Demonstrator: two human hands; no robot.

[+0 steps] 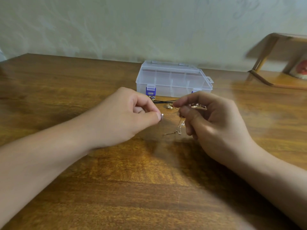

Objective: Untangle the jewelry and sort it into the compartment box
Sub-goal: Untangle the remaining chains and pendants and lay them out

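Nothing looks sorted yet: on the wooden surface (66, 83) the clear compartment box (172, 78) sits at upper centre of the frame with its lid down and its visible compartments seemingly bare. Just below it, both hands work mid-frame, the left hand (126, 117) pinching a small pendant-like piece (162, 115) and the right hand (214, 123) pinching a thin gold chain (178, 128) that dangles to the surface. Between hands and box lie a black cord (163, 101), a gold ring (169, 106) and other blurred bits, so untangling, opening and sorting all remain.
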